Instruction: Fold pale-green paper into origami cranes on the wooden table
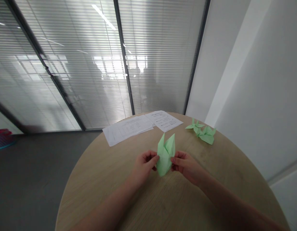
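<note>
A light green folded paper (164,157) is held upright above the middle of the round table. Two pointed flaps rise from its top, and its lower end narrows to a blunt tip. On its left edge, my left hand (146,163) pinches the paper between thumb and fingers. My right hand (184,163) grips the opposite edge the same way, with the thumb on the near face. The far side of the paper and some fingertips behind it are hidden.
Printed sheets (129,128) lie at the table's far edge, one sheet (166,120) overlapping others. Several green origami pieces (202,131) sit at the back right of the wooden table (95,186). A red and blue basket (4,139) stands on the floor far left.
</note>
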The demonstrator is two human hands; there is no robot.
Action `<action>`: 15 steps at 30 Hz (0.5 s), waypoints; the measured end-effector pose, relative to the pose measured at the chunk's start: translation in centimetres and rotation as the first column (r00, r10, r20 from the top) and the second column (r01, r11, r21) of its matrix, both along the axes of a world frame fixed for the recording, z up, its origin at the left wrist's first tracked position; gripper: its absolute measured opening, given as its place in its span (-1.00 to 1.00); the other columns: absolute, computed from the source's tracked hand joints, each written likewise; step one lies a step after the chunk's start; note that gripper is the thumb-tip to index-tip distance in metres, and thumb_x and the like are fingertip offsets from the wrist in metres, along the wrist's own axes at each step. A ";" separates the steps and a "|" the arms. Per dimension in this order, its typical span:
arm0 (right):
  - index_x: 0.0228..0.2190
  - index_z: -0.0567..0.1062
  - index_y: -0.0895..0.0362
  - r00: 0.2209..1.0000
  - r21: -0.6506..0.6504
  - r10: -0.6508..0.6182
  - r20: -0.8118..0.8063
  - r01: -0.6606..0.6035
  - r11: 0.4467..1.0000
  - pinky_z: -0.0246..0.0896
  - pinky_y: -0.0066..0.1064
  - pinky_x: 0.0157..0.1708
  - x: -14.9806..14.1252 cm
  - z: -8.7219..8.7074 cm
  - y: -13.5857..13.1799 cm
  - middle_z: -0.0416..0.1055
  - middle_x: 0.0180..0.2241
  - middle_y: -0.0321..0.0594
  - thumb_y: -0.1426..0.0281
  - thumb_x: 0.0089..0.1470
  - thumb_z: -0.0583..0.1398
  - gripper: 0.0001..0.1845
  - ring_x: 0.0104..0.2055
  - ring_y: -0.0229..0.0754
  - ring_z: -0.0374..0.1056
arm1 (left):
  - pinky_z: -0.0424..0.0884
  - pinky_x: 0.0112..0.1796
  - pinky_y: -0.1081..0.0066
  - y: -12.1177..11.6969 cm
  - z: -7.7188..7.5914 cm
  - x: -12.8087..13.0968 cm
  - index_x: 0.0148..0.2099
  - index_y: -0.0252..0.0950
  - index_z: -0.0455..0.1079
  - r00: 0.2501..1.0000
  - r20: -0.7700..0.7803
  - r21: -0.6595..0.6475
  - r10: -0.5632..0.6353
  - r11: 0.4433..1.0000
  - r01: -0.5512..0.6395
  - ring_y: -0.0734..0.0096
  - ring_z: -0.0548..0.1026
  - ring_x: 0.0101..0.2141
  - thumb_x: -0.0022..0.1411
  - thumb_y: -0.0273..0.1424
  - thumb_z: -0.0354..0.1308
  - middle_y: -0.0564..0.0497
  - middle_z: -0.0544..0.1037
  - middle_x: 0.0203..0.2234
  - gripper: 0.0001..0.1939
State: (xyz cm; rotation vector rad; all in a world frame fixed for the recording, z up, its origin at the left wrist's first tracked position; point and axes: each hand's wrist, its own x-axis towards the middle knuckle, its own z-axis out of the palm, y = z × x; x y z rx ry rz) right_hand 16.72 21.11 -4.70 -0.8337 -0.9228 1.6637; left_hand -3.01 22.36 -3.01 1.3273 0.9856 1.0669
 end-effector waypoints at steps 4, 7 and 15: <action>-0.56 0.47 0.19 1.000 0.011 0.017 -0.006 -0.017 1.000 0.24 -0.43 -0.44 0.0 0.1 -0.1 0.49 -0.52 -0.28 0.25 -0.28 0.54 -0.59 -0.50 -0.30 0.36 | 0.40 -0.48 0.45 -0.1 -0.2 0.2 -0.36 -0.33 0.43 0.999 0.011 0.019 -0.030 0.999 0.030 0.47 0.42 -0.53 0.10 -0.20 0.29 0.06 0.45 -0.54 -0.73; -0.57 0.45 0.17 1.000 0.009 0.022 -0.006 -0.022 1.000 0.21 -0.43 -0.46 -0.1 0.2 -0.1 0.50 -0.52 -0.27 0.23 -0.28 0.54 -0.56 -0.51 -0.29 0.37 | 0.41 -0.48 0.46 -0.4 -0.3 0.3 -0.21 -0.30 0.43 0.998 -0.049 0.134 0.033 0.991 -0.026 0.43 0.45 -0.46 0.14 -0.28 0.26 0.02 0.49 -0.41 -0.78; -0.60 0.42 0.17 0.998 0.034 0.018 0.068 -0.020 0.999 0.10 -0.45 -0.50 -0.4 0.7 -0.5 0.44 -0.57 -0.31 0.21 -0.29 0.54 -0.54 -0.54 -0.33 0.28 | 0.45 -0.35 0.44 -1.8 1.4 -0.5 0.16 -0.14 0.43 0.913 -0.385 0.600 0.136 0.789 0.135 0.39 0.46 -0.32 0.27 -0.49 0.11 -0.10 0.47 -0.13 -0.58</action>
